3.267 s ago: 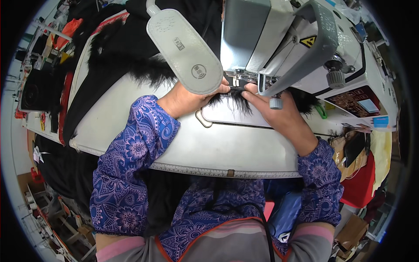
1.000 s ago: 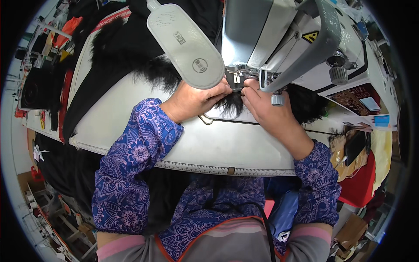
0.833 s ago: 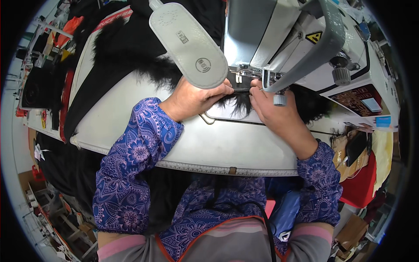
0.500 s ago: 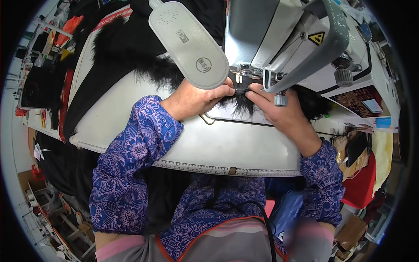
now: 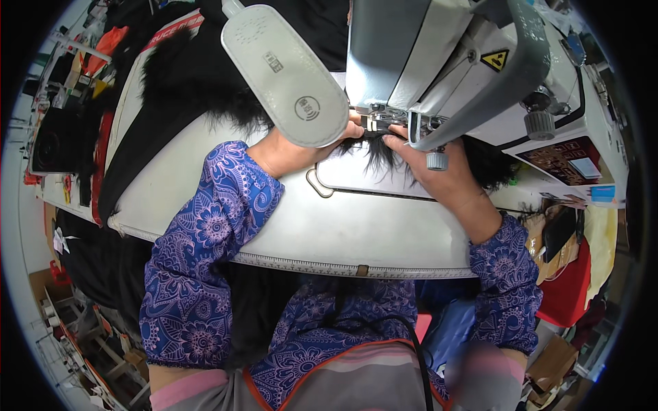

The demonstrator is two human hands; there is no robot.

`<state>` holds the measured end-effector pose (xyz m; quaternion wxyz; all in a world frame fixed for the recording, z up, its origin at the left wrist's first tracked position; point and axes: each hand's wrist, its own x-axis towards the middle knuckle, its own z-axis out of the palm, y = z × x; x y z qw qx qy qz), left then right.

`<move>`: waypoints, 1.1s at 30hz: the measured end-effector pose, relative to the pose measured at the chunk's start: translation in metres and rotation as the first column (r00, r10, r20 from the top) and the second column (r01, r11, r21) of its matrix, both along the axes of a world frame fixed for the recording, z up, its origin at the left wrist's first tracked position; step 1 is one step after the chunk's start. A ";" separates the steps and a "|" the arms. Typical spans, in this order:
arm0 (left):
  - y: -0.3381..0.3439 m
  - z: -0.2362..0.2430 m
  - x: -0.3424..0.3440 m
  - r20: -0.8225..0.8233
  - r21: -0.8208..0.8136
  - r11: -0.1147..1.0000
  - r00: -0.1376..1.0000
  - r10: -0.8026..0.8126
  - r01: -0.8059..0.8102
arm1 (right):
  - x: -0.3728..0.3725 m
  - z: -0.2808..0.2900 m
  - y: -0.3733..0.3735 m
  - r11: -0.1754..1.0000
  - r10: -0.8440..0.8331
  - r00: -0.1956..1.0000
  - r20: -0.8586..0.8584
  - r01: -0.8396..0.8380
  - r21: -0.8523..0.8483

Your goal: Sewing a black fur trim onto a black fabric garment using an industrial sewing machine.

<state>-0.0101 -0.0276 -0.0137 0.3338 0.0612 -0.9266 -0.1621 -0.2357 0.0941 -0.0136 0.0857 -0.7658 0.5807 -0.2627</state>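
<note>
fingers [image 5: 399,146] of two hands [image 5: 449,178], black fur [image 5: 381,155], one sewing machine [image 5: 384,58]

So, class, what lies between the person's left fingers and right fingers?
In the head view, black fur trim lies between the left fingers and the right fingers, close to the metal presser foot.

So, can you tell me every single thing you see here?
Sewing machine: one, white and grey, upper right
Warning sticker: one, yellow and black, on the machine
Paddle-shaped head: one, off-white, left of the machine
Furry fabric: count unclear, black, table's left and near the fingers
Table: one, white, centre
Ruler strip: one, pale, table's front edge
Clutter: too small to count, mixed colours, both sides
Patterned sleeves: two, blue and pink, both forearms
Left fingers: some showing, bare, at the fabric
Right fingers: some showing, bare, at the fabric
</note>
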 end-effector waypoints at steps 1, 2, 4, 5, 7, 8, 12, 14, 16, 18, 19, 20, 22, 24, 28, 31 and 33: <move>-0.001 -0.001 0.000 0.001 -0.005 1.000 1.000 0.001 -0.001 | 0.000 0.001 -0.001 1.000 -0.015 0.997 -0.070 0.015 0.002; -0.002 -0.002 0.002 0.001 -0.005 1.000 1.000 0.001 -0.001 | 0.001 0.001 -0.001 1.000 -0.004 0.998 -0.068 0.003 -0.016; -0.004 -0.004 0.005 0.145 0.103 0.994 0.989 0.016 -0.031 | 0.001 0.003 -0.003 1.000 -0.016 1.000 -0.016 0.015 -0.019; -0.005 -0.005 0.006 0.144 0.103 0.994 0.989 0.014 -0.030 | 0.002 0.003 -0.003 1.000 -0.020 1.000 0.001 0.020 -0.020; -0.007 -0.006 0.006 0.127 0.068 0.997 0.992 0.024 -0.032 | 0.001 0.004 -0.004 0.995 0.030 0.999 0.017 -0.028 -0.096; -0.007 -0.007 0.006 0.126 0.069 0.997 0.992 0.022 -0.031 | 0.001 0.004 -0.004 0.992 0.047 0.999 0.021 -0.044 -0.121; -0.008 -0.007 0.005 0.126 -0.032 0.999 0.991 0.046 -0.042 | 0.001 0.003 -0.005 1.000 -0.002 1.000 0.004 0.002 -0.010; -0.007 -0.007 0.005 0.140 -0.041 0.999 0.989 0.038 -0.032 | 0.002 0.004 -0.005 1.000 -0.002 1.000 -0.005 0.002 -0.010; -0.006 -0.006 0.004 0.114 0.098 0.995 0.993 0.023 -0.034 | 0.003 0.005 -0.006 0.996 0.001 1.000 0.024 0.001 -0.089; -0.005 -0.006 0.004 0.113 0.096 0.995 0.993 0.027 -0.038 | 0.004 0.008 -0.006 0.997 0.000 0.998 0.059 0.004 -0.080; -0.005 -0.005 0.003 0.108 0.090 0.995 0.994 0.032 -0.042 | 0.004 0.009 -0.006 0.998 -0.012 0.998 0.059 0.016 -0.063; -0.005 -0.005 0.003 0.107 0.091 0.995 0.994 0.033 -0.043 | 0.005 0.010 -0.007 0.997 -0.005 0.998 0.063 0.009 -0.074; -0.005 -0.004 0.001 0.130 0.138 0.987 0.990 0.057 -0.075 | 0.005 0.011 -0.008 0.999 -0.019 0.994 0.110 0.024 -0.044; -0.005 -0.005 -0.001 0.071 0.073 0.994 0.994 0.078 -0.083 | 0.005 0.011 -0.010 0.997 -0.036 0.995 0.092 0.041 -0.058; -0.004 -0.005 -0.002 0.040 -0.006 0.991 0.990 0.135 -0.135 | 0.004 0.010 -0.011 0.989 -0.011 0.999 0.033 0.016 -0.144; -0.003 -0.004 -0.001 0.195 0.006 0.978 0.960 0.201 -0.206 | 0.004 0.009 -0.010 0.994 -0.109 0.992 0.067 0.108 0.017; -0.003 -0.004 -0.001 0.166 0.041 0.980 0.969 0.185 -0.194 | 0.004 0.008 -0.010 0.997 -0.068 0.995 0.074 0.071 -0.032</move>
